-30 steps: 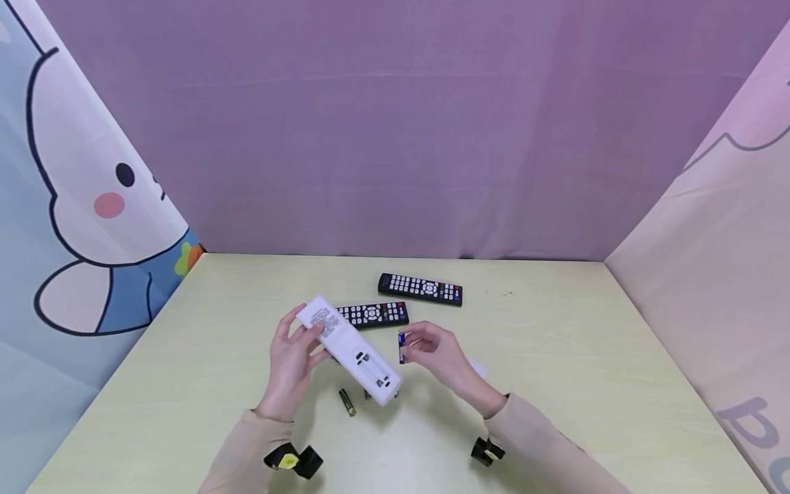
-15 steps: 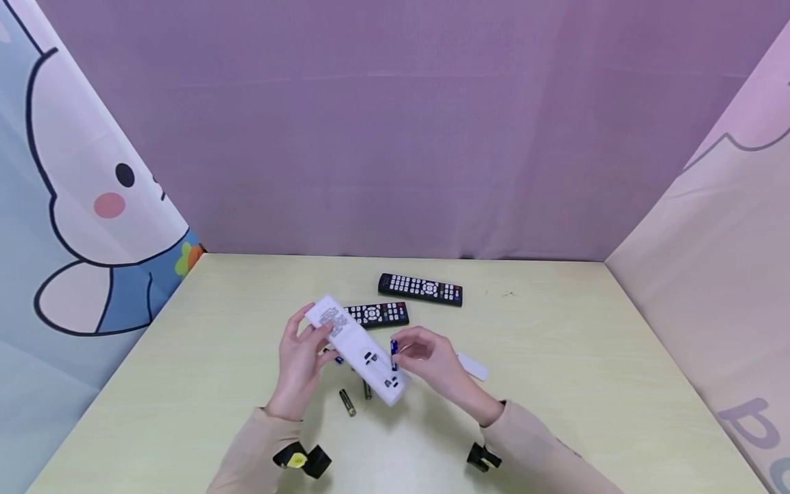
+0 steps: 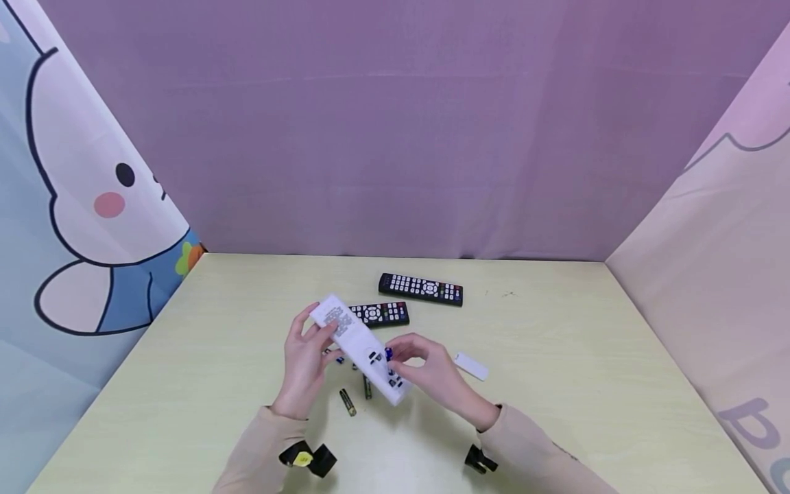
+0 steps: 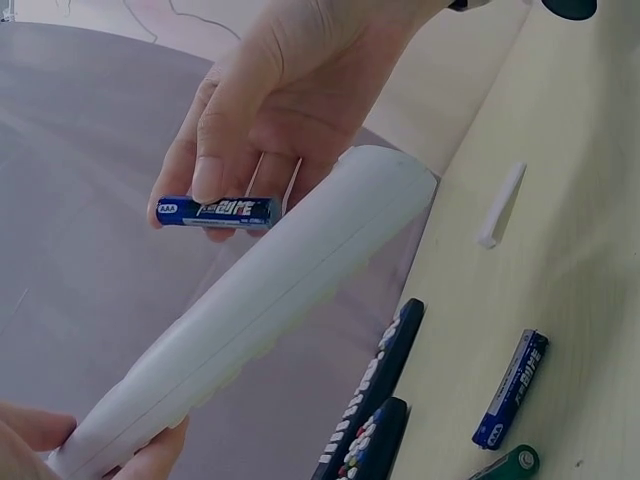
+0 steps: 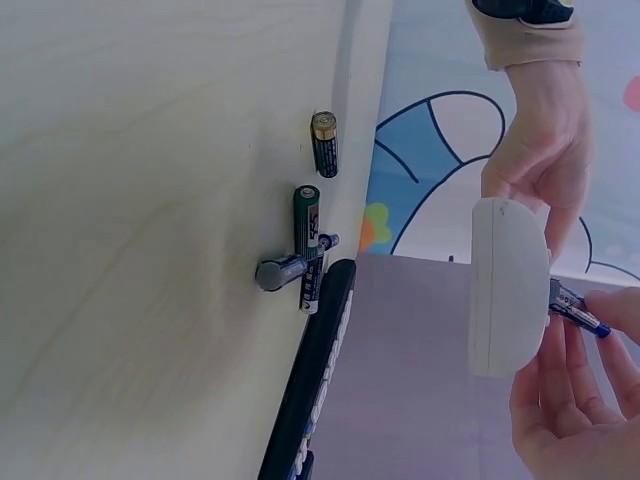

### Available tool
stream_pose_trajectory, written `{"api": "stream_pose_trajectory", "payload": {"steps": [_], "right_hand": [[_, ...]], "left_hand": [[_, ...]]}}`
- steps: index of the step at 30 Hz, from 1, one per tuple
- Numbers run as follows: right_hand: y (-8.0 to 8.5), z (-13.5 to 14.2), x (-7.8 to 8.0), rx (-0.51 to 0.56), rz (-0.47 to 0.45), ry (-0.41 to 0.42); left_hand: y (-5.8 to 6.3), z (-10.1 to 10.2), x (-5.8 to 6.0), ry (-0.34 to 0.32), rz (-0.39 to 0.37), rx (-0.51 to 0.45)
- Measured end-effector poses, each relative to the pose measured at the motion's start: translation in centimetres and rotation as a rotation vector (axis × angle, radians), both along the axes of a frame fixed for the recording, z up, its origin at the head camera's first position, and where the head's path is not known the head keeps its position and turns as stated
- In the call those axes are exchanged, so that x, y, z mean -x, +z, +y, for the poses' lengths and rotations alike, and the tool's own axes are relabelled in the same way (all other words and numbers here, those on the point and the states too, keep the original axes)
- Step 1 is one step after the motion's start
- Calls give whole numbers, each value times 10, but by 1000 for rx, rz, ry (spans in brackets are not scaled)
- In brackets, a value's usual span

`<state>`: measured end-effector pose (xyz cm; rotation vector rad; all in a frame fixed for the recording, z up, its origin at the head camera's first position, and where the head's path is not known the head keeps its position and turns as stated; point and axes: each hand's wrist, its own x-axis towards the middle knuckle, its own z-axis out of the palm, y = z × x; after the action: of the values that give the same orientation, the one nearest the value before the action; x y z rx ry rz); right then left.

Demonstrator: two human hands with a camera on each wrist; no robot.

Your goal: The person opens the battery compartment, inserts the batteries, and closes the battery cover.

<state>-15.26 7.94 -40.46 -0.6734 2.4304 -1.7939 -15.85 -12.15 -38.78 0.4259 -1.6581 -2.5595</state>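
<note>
My left hand (image 3: 304, 370) grips the upper end of a white remote control (image 3: 358, 339), held tilted above the table with its back and uncovered battery compartment facing up. Between thumb and fingers my right hand (image 3: 432, 374) pinches a blue AAA battery (image 4: 218, 212). That battery is over the compartment at the remote's lower end, one end touching or nearly touching it in the right wrist view. A white battery cover (image 3: 472, 366) lies on the table beyond the right hand. Under the remote lie loose batteries, among them a black and gold battery (image 3: 348, 403) and a green battery (image 5: 307, 225).
Two black remote controls lie behind the hands, a farther black remote (image 3: 421, 289) and a nearer black remote (image 3: 382, 314) partly hidden by the white one. A loose blue battery (image 4: 510, 390) is on the table. A purple cloth (image 3: 395, 137) hangs along the back edge.
My right hand has moved left and down, bringing the blue battery from beside the white remote to its compartment. The left hand and remote have shifted slightly right.
</note>
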Motion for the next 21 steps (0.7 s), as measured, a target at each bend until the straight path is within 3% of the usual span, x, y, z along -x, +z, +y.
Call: {"api": "stream_pose_trajectory", "payload": {"steps": [10, 18, 21], "right_hand": [[2, -3, -2, -12, 63, 11], [28, -6, -16, -60, 127, 18], [20, -6, -12, -72, 134, 9]], "left_hand": [[1, 5, 1, 3, -3, -10], [1, 6, 0, 1, 0, 0], [1, 7, 0, 4, 1, 7]]}}
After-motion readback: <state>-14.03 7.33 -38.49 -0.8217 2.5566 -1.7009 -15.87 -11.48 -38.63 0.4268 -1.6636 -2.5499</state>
